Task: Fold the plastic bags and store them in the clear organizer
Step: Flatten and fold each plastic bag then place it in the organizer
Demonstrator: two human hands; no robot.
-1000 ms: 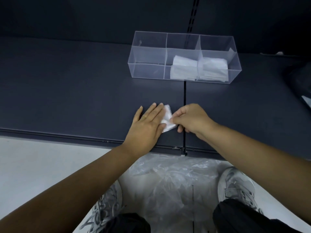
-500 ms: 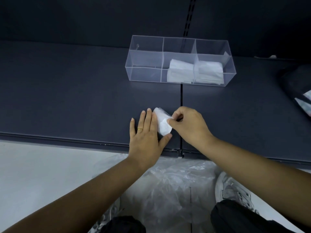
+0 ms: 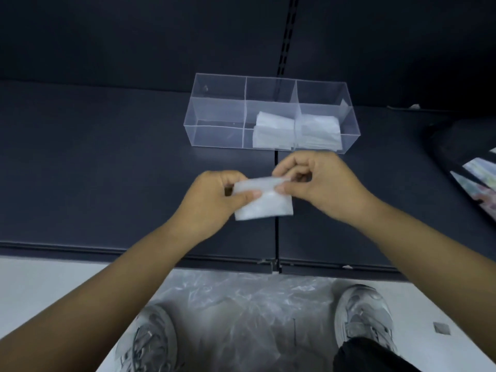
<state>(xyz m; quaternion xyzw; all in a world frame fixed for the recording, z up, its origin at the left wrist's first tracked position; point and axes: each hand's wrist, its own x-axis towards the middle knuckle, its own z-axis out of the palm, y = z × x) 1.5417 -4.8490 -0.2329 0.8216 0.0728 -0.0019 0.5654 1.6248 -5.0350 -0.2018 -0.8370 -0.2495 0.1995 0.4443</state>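
A small folded white plastic bag (image 3: 264,204) is held up above the dark shelf (image 3: 107,170). My left hand (image 3: 214,201) pinches its left edge between thumb and fingers. My right hand (image 3: 316,181) pinches its upper right corner. Behind them stands the clear organizer (image 3: 214,114) with three compartments. Folded bags lie in its middle compartment (image 3: 273,130) and right compartment (image 3: 319,130); the left compartment holds nothing.
A heap of loose clear plastic bags (image 3: 241,312) lies on the floor between my shoes (image 3: 150,342) and below the shelf's front edge. A dark object with printed sheets (image 3: 472,162) sits at the right of the shelf. A dark back wall rises behind the organizer.
The folded bag has been lifted off the shelf. My left hand went from lying flat beside it to pinching its left edge; my right hand kept its pinch and rose toward the organizer.
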